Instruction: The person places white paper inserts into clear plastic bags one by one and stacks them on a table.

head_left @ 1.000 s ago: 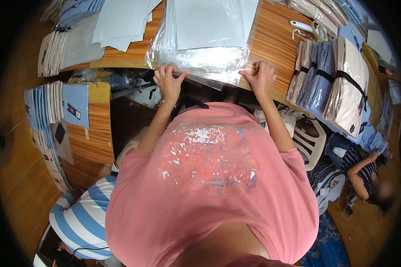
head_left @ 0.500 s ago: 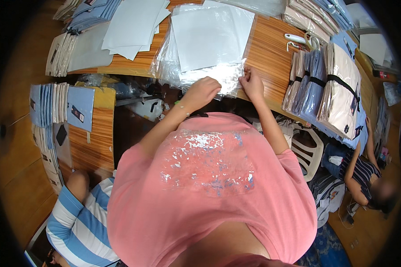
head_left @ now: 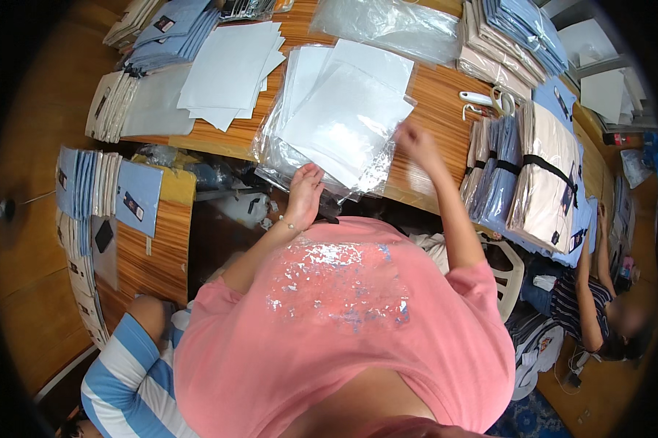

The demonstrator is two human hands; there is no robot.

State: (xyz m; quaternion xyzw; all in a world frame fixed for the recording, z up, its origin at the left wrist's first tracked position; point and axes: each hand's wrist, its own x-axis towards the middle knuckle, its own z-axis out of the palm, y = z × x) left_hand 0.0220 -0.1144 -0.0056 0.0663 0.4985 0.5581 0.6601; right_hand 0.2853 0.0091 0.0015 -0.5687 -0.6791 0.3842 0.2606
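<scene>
Clear plastic bags (head_left: 329,139) lie in a loose stack on the wooden desk (head_left: 435,102), each with a white sheet inside, right in front of the person in the pink shirt (head_left: 343,328). The left hand (head_left: 305,191) rests on the near edge of the stack, fingers curled loosely down onto the plastic, gripping nothing that can be made out. The right hand (head_left: 415,140) hangs just above the right edge of the stack; it is blurred, so I cannot tell whether its fingers are spread or pinched, nor whether it touches the plastic. To the left of the stack lies a pile of white paper sheets (head_left: 234,69), and past that, folded blue and beige shirts (head_left: 135,44). On the right stand bundles of folded shirts (head_left: 533,175) tied with a black strap, with a white tool (head_left: 479,98) lying on the desk just behind them. Another person in a striped top (head_left: 574,306) sits at the far right, well apart from the stack.
</scene>
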